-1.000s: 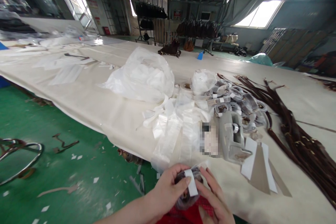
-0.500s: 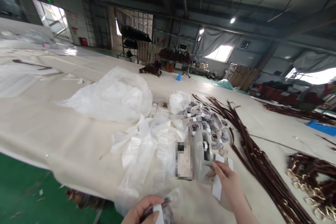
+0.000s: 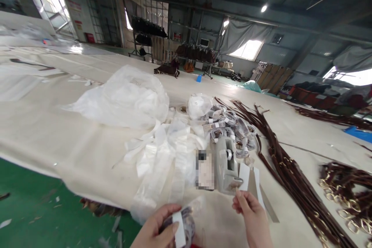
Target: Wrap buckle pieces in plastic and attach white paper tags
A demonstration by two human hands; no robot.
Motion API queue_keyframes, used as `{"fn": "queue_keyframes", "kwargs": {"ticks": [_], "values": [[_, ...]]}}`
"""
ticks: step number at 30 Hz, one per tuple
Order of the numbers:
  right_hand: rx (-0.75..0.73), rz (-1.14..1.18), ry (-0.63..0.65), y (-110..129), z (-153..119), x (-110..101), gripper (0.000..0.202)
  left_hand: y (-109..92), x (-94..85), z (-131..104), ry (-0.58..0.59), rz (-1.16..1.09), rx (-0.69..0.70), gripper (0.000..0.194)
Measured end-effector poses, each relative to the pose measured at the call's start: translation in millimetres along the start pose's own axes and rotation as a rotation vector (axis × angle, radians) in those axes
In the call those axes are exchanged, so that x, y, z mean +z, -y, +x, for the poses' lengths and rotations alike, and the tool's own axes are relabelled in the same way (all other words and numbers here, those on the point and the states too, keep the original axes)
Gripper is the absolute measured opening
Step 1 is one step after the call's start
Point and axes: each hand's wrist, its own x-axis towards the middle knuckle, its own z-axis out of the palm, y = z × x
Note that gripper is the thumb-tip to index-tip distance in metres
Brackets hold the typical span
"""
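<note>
I am holding a small bagged bundle (image 3: 186, 223) in my left hand (image 3: 158, 230), with my thumb pressing a white label (image 3: 179, 232) flat against the plastic — the fingers are closed around it, low and close to my body. My right hand (image 3: 251, 217) is reaching forward to the tape dispenser (image 3: 228, 164), which is standing just ahead of my fingertips on the bench (image 3: 72, 147); thumb and forefinger are pinched together, as if taking the end of the tape, but I cannot tell if any tape is really between them.

What could go wrong, I think: the label is only held by my thumb, so if I am relaxing it while pulling tape, the label may be sliding crooked or falling. The dispenser may also be tipping or moving toward me if I am pulling too flat. White backing sheets (image 3: 247, 176) are lying just beside my right hand, and loose plastic strips (image 3: 162, 159) are lying to the left of it — sticky tape could be catching them. The brown straps (image 3: 285, 170) further to the right are well apart, so less danger there.
</note>
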Motion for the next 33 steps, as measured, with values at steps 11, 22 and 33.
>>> {"fn": "queue_keyframes", "kwargs": {"ticks": [11,22,33], "values": [[0.072,-0.042,0.438,19.9,-70.7,17.8,0.046,-12.7,14.4,-1.5,-0.111,0.011,0.024,0.073],[0.272,0.171,0.568,29.2,-114.4,88.3,0.055,-15.2,17.9,-6.0,-0.176,0.072,0.1,0.051],[0.327,0.337,0.657,19.2,-114.4,99.0,0.048,-14.8,10.9,-6.3,-0.19,0.092,0.164,0.056]]}}
